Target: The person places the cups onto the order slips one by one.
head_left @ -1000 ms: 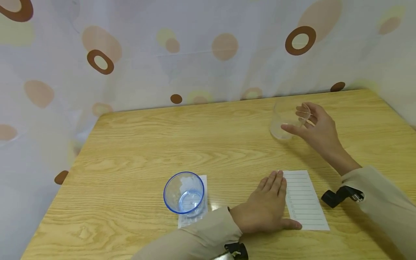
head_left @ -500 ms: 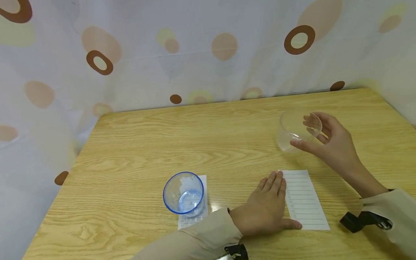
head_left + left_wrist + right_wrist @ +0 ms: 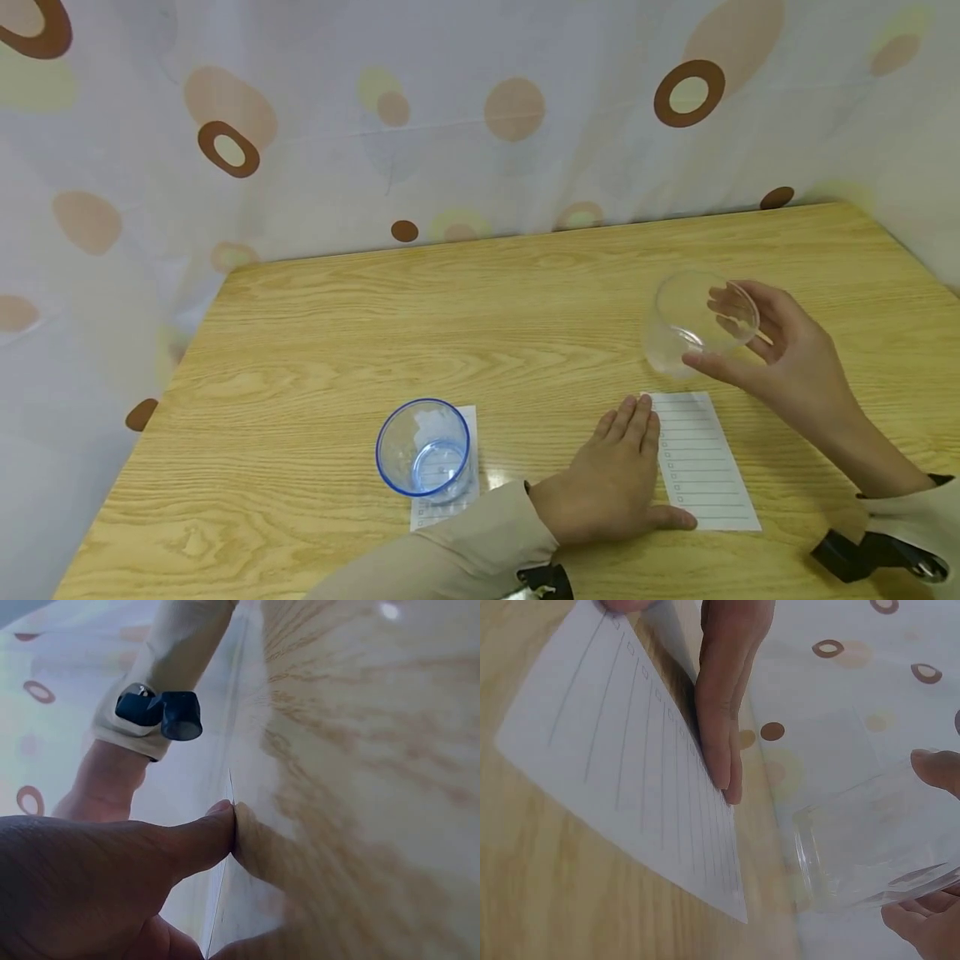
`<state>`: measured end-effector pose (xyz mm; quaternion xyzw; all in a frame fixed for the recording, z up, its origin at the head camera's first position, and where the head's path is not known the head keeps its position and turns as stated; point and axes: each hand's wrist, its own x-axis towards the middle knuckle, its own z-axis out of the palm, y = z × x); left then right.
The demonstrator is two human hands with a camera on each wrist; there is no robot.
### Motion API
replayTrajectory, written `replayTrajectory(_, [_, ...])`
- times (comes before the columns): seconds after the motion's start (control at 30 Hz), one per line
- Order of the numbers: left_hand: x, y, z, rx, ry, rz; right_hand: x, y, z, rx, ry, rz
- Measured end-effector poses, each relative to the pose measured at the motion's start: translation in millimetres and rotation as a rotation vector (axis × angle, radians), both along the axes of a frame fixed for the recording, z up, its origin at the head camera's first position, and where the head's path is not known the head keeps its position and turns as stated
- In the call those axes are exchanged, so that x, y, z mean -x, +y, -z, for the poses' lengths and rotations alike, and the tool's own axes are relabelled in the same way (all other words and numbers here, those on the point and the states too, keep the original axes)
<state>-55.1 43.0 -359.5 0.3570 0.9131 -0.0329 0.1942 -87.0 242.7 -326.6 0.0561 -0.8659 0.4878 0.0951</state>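
Note:
My left hand [image 3: 611, 475] lies flat with straight fingers on the left part of a lined paper sheet [image 3: 708, 462], pressing it to the table. In my right hand [image 3: 798, 358] is a clear cup [image 3: 663, 333], gripped around its side between thumb and fingers. The cup is tilted and hangs over the table beyond the sheet's far edge. From the right wrist view, the clear cup [image 3: 877, 840] shows its base pointing away from the hand, and the sheet [image 3: 630, 750] has a column of small boxes along one side.
A blue-rimmed clear cup [image 3: 423, 446] stands on a second lined sheet [image 3: 468, 417], left of my left forearm. The wooden table [image 3: 337, 333] ends at a patterned curtain [image 3: 450, 125] at the back. Black wrist cameras [image 3: 847, 554] stick out below the sleeves.
My right hand has drawn the clear cup toward me and slightly right, closer to the sheet, its tilt changing. My left hand and the blue-rimmed cup have stayed in place.

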Motion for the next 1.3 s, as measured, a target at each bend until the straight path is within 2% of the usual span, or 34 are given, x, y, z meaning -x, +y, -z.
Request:
replayTrajectory(0.2, [-0.3,0.3,0.8,0.005,0.007,0.003,-13.2,4,1.7,0.029,0.029,-0.019])
replayTrajectory(0.57, [-0.5,0.5,1.9,-0.007,0.019,-0.007,-40.6,3,13.8,0.059,0.075,-0.075])
replayTrajectory(0.73, [-0.1,0.7,2.3,-0.006,0.017,-0.010,-50.8,3,15.9,0.066,0.073,-0.084])
replayTrajectory(1.07, [-0.4,0.3,3.3,-0.002,0.017,-0.003,-71.4,7,23.1,0.250,0.130,-0.178])
replayTrajectory(1.17, [-0.7,0.2,3.9,-0.003,0.019,-0.007,-76.7,7,27.2,0.232,0.132,-0.183])
replayTrajectory(1.23, [-0.6,0.2,4.5,-0.002,0.027,-0.008,-78.3,8,29.4,0.266,0.134,-0.203])
replayTrajectory(1.3, [-0.6,0.1,4.6,-0.010,0.035,-0.009,-80.5,7,31.0,0.231,0.124,-0.185])
